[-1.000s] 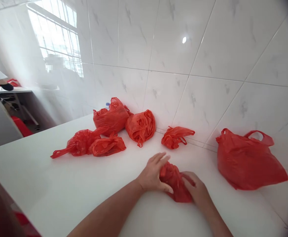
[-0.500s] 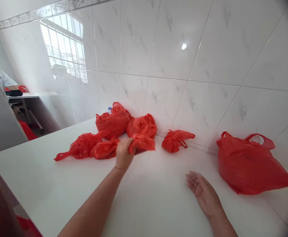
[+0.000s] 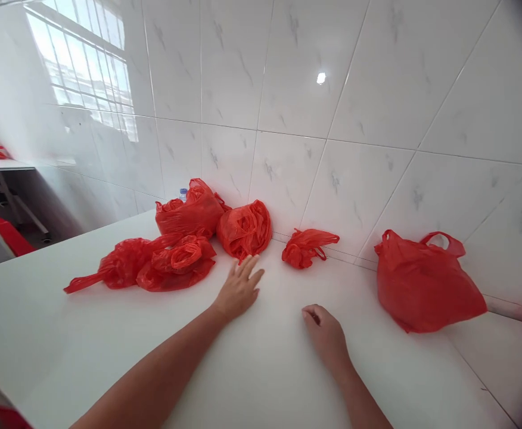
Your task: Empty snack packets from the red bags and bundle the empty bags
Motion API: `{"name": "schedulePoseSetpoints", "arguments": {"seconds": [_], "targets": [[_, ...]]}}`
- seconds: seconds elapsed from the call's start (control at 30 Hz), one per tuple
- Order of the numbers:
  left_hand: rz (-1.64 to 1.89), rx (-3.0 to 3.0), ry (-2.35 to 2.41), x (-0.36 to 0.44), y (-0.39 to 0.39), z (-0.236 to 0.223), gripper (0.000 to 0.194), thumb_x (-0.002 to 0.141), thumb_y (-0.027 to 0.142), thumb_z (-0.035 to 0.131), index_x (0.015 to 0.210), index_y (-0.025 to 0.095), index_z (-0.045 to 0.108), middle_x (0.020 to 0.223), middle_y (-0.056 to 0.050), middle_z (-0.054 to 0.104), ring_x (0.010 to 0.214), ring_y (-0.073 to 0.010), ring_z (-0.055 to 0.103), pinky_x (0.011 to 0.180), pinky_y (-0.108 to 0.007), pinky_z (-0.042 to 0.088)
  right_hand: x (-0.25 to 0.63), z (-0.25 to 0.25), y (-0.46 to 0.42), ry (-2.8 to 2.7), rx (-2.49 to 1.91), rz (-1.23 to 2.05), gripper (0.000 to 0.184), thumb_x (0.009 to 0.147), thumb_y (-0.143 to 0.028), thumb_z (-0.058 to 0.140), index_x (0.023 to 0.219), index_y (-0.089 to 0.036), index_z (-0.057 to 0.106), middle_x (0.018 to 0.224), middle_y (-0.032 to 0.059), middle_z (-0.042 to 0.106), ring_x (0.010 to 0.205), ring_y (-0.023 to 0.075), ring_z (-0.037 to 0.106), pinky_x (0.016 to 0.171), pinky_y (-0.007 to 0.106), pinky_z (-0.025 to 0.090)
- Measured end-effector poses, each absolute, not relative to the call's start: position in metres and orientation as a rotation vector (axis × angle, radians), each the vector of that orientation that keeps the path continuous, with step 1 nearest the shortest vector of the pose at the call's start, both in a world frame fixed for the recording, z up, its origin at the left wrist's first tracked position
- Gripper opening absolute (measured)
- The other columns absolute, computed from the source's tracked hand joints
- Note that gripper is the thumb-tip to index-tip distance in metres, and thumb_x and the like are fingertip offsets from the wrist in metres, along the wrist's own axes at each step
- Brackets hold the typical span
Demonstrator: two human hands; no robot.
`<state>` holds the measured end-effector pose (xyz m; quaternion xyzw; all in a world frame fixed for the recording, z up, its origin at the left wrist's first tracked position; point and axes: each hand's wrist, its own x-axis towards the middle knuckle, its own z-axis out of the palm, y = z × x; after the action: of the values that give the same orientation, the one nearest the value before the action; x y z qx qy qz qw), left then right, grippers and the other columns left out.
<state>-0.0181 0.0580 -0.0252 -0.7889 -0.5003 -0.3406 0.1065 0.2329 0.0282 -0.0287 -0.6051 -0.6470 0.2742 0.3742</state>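
My left hand point(image 3: 238, 292) is over the white table, fingers spread, holding nothing. Its fingertips are just in front of a bundled red plastic bag point(image 3: 245, 229) by the wall. Left of it, a crumpled red bag point(image 3: 178, 265) lies beside a knotted red bag point(image 3: 124, 262), with a fuller red bag point(image 3: 189, 211) behind them. My right hand point(image 3: 326, 333) hovers over the table, fingers curled into a loose fist with nothing visible inside. Beyond it lies a small crumpled red bag point(image 3: 308, 247). Farther right stands a large, filled red bag point(image 3: 426, 283) with its handles up.
The white table point(image 3: 265, 369) runs along a tiled wall point(image 3: 297, 161). A bottle with a blue cap point(image 3: 183, 194) shows behind the bags. At the far left are another table point(image 3: 8, 165) with a red bag on it and a red object point(image 3: 11, 235) below.
My left hand has let go of a red plastic bag and opened. My right hand has moved left and curled its fingers. The view has turned slightly right.
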Motion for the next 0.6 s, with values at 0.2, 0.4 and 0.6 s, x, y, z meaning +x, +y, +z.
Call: {"name": "schedulePoseSetpoints", "arguments": {"seconds": [0.2,0.4,0.6], "targets": [[-1.365,-2.485,-1.763,0.050,0.112,-0.032,0.085,0.071,0.027,0.067,0.142,0.025,0.021,0.151,-0.014,0.019,0.132,-0.0318,0.033,0.098,-0.047,0.039,0.205,-0.025,0.021,-1.856,-1.522,0.563,0.018,0.078,-0.031,0.044,0.073,-0.026,0.061,0.077,-0.0015,0.062,0.067,0.0165,0.055,0.062,0.029,0.039],[-2.057,-1.986,-1.877,0.097,0.164,-0.027,0.100,0.066,0.038,0.073,0.143,0.019,0.011,0.149,-0.018,0.019,0.139,-0.0279,0.015,0.109,-0.042,0.023,0.206,-0.023,0.024,-1.837,-1.546,0.599,0.018,0.080,-0.028,0.043,0.073,-0.025,0.059,0.075,-0.0029,0.061,0.066,0.0149,0.054,0.059,0.027,0.038],[-2.014,-2.168,-1.989,0.101,0.187,-0.030,0.071,0.063,0.025,0.072,0.128,0.022,0.044,0.125,-0.012,0.056,0.122,-0.0313,0.044,0.106,-0.050,0.021,0.210,-0.025,0.031,-1.767,-1.515,0.680,0.018,0.081,-0.028,0.043,0.075,-0.024,0.059,0.074,-0.0020,0.061,0.068,0.0159,0.055,0.061,0.027,0.041]]}}
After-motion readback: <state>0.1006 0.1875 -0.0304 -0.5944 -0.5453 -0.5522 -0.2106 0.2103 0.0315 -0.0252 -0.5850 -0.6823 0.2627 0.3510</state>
